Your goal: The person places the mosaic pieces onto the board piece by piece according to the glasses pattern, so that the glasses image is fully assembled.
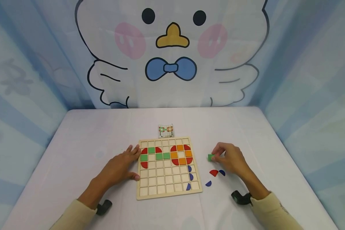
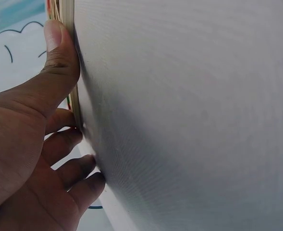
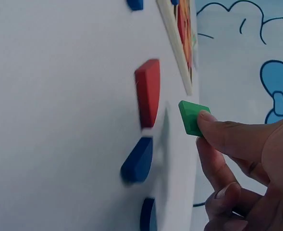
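A wooden grid board [image 1: 160,180] lies on the table, holding red, green, orange and blue flat pieces in some of its squares. My left hand [image 1: 122,166] rests at the board's left edge, thumb and fingertips spread along the side; in the left wrist view the thumb [image 2: 59,53] lies against the rim. Off the board's right side, my right hand [image 1: 231,158] pinches a green square tile [image 3: 190,118] between thumb and fingers, held above the tabletop. Near that hand lie a red quarter-round piece [image 1: 214,172] and a blue half-round piece [image 1: 222,172].
Another blue half-round piece [image 1: 208,183] lies close to the board's lower right side. Behind the board's far edge stands a small pattern card [image 1: 166,131]. A printed curtain [image 1: 172,89] hangs behind the white table [image 1: 103,127].
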The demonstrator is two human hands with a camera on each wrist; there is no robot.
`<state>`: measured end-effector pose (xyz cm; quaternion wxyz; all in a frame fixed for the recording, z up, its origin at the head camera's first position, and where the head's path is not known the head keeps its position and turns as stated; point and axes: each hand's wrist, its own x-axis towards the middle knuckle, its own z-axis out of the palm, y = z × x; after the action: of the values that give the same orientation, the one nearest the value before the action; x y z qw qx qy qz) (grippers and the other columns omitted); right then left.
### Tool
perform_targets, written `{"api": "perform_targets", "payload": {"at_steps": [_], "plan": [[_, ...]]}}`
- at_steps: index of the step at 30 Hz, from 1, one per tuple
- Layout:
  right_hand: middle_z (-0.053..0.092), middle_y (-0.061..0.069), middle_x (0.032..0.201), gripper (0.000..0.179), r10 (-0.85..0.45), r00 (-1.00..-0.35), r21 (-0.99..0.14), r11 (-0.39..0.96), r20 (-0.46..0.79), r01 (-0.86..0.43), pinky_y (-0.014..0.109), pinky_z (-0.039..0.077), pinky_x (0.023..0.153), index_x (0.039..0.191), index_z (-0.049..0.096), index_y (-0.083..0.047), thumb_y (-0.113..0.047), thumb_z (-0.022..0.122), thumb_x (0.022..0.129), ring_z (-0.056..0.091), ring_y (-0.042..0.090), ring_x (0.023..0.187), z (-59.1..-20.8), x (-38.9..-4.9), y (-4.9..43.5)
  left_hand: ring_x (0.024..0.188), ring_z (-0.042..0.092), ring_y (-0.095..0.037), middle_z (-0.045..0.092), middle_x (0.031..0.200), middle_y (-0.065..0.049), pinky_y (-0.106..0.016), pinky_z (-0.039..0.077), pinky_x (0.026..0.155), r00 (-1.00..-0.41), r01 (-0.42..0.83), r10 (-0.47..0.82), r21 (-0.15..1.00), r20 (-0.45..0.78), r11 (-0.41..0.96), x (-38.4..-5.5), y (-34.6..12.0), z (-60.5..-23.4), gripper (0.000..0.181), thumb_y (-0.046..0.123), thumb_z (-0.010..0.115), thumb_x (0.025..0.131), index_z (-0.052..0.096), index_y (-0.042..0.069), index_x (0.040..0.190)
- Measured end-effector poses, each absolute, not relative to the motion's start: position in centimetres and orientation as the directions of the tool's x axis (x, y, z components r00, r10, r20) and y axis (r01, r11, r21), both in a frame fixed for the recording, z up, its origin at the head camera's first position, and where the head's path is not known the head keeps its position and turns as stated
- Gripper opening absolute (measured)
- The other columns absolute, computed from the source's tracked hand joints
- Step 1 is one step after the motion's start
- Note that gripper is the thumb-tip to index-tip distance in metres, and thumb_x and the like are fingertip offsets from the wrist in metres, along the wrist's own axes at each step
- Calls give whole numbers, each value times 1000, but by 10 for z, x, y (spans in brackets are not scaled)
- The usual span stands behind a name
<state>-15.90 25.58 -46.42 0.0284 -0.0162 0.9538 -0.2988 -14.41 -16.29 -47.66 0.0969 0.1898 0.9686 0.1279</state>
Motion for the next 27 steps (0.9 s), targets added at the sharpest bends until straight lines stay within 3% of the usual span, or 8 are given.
{"api": "perform_targets", "payload": {"at_steps": [10,21,27], "plan": [[70,-5,81,15,-159,-987,-664,741,-35,-96,33,41,71,88,73,-21,-17,88,89,51,20,81,-454,-158,195,160,32,-43,35,173,-13,-64,44,119,-909,342,393,289,-140,894,-143,-163,-477,111,44,93,74,40,7,163],[71,-9,78,18,-280,-960,-746,641,-8,-181,25,39,55,87,73,-22,-15,90,86,53,14,63,-460,-163,132,160,32,-42,34,173,-13,-64,44,119,-911,340,389,282,-136,897,-144,-163,-479,112,44,93,74,39,7,164],[70,-10,76,17,-354,-935,-740,627,5,-241,28,44,63,86,74,-22,-17,90,86,60,10,68,-466,-172,103,160,32,-43,35,173,-14,-64,44,118,-906,353,401,285,-133,891,-146,-164,-479,111,46,93,74,40,7,163]]}}
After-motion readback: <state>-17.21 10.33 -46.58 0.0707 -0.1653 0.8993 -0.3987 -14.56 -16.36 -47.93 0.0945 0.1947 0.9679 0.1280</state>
